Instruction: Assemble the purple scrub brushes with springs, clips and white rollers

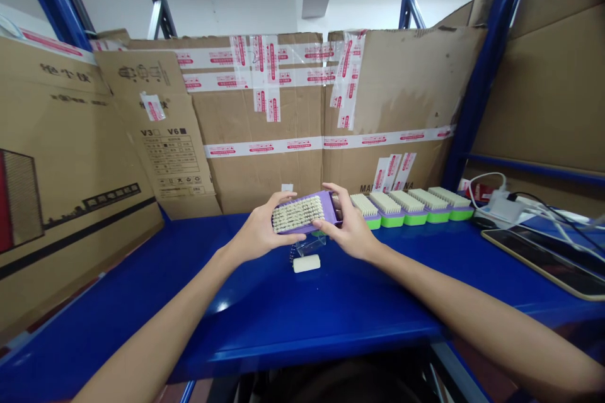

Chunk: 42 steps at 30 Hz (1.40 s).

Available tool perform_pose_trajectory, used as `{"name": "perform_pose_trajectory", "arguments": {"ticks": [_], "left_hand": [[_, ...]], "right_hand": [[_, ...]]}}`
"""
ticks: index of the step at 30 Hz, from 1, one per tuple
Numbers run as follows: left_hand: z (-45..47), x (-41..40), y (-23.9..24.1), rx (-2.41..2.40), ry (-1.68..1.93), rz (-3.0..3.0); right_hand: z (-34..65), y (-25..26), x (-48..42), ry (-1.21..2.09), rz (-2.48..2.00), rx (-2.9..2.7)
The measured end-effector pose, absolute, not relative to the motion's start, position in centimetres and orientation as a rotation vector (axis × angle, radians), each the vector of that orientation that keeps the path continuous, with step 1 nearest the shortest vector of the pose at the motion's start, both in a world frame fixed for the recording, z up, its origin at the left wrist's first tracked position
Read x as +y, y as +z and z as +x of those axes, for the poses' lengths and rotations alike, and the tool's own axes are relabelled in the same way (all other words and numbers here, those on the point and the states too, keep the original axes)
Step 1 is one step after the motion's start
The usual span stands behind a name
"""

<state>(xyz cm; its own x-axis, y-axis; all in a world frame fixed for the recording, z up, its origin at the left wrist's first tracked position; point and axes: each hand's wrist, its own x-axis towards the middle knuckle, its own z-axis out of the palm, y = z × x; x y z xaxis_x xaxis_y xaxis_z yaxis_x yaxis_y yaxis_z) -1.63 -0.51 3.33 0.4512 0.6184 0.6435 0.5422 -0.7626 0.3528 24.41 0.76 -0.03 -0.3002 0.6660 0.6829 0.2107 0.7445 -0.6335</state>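
Between my two hands, raised over the blue tabletop (265,321), is a purple brush head (299,214) with cream bristles facing me. My left hand (259,227) grips its left end, thumb below and fingers above. At the other end my right hand (350,223) pinches the purple edge, its thumb at the bristles. Below them lies a small cream block (306,263) with rounded corners. A coiled spring (292,254) and a clear plastic piece (312,244) sit just behind it, partly hidden by the brush head and hands.
Several brushes with cream bristles and purple-and-green bodies (414,216) stand in a row at the back right. Farther right are a white charger with cables (505,204) and a phone (543,258). Cardboard panels (265,176) wall the back and sides, between blue rack posts (491,63).
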Motion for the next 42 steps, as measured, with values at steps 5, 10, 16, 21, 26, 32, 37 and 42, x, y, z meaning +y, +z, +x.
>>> {"name": "perform_pose_trajectory", "arguments": {"ticks": [5,10,16,21,26,32,37,42], "left_hand": [[-1.4,-0.7,3.2,1.002,1.123,2.5],[-1.0,-1.0,3.1,0.988,1.102,2.436],[-1.0,-1.2,3.2,0.988,1.06,2.473],[-1.1,-1.1,3.0,0.949,1.066,2.457],[-1.0,-0.9,3.0,0.895,1.106,2.427],[-1.1,-0.5,2.9,0.92,1.216,2.357],[-1.6,-0.3,2.8,1.096,1.271,2.457],[-1.7,-0.2,2.8,1.119,1.258,2.423]], "right_hand": [[24.2,0.1,0.2,0.552,-0.687,-1.839],[24.2,0.3,0.0,0.585,-0.679,-1.804],[24.1,0.5,0.0,0.592,-0.695,-1.787],[23.9,0.4,-0.1,0.611,-0.685,-1.774],[24.0,0.5,-0.5,0.607,-0.661,-1.801],[23.9,0.4,-0.2,0.607,-0.662,-1.786],[23.7,-0.2,0.3,0.63,-0.667,-1.796],[23.4,-0.3,0.2,0.664,-0.624,-1.802]]}}
